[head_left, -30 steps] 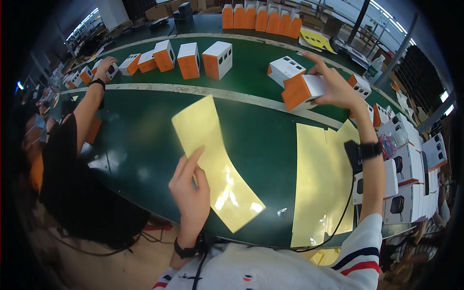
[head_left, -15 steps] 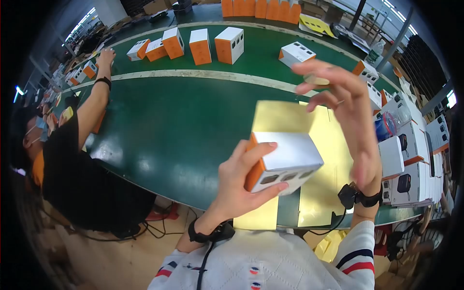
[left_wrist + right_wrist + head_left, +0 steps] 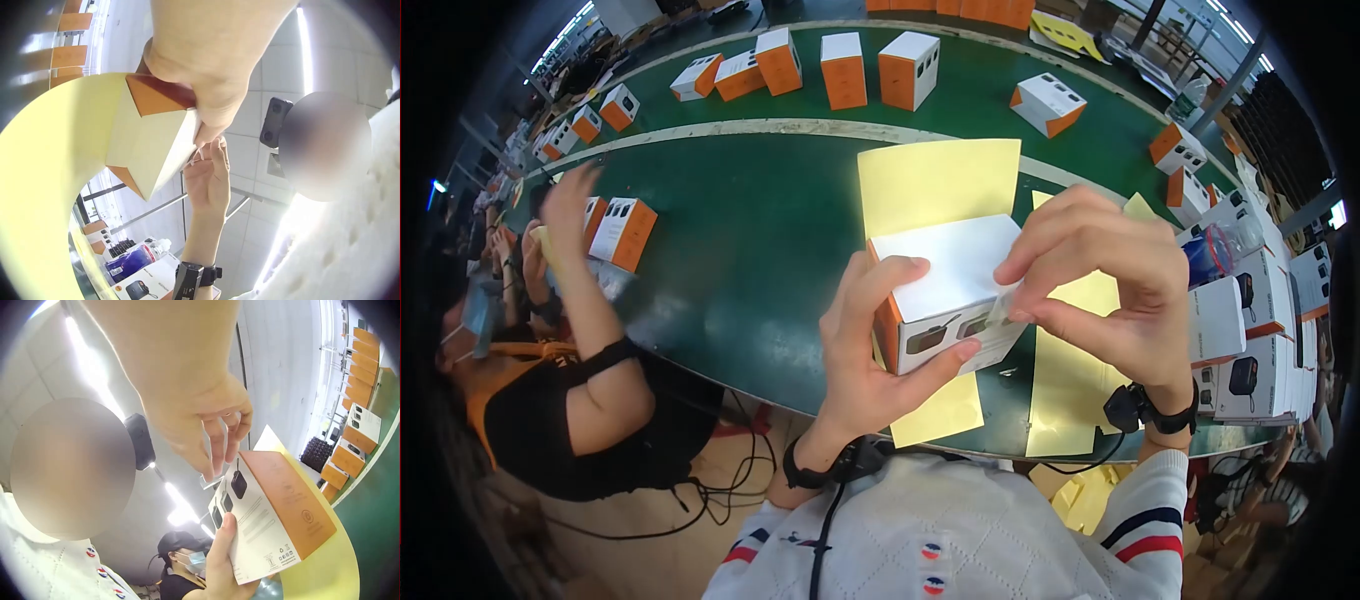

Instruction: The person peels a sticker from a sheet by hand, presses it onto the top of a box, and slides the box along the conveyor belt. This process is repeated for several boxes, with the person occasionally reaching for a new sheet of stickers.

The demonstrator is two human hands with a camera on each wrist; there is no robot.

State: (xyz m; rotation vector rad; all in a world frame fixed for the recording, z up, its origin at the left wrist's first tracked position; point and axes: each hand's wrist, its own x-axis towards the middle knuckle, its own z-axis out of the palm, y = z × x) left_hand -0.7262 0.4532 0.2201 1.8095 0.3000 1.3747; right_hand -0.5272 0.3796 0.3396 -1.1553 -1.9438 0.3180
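Observation:
In the head view my left hand grips a white and orange printed box, thumb on the printed side and fingers over the top. A yellow sheet is held behind the box by the same hand and curves away in the left wrist view. My right hand is at the box's right edge, thumb and forefinger pinching a small translucent piece of film against the printed side. In the right wrist view its fingertips are right at the box's top edge.
More yellow sheets lie on the green table at the right. Boxes stand along the strip behind, with stacked white boxes and a bottle at far right. Another person works at the left, near two boxes.
My left hand held only the yellow sheet; now it holds the box too. My right hand brought the box over, let go, and came down to its edge. The neighbour's arm has drawn back.

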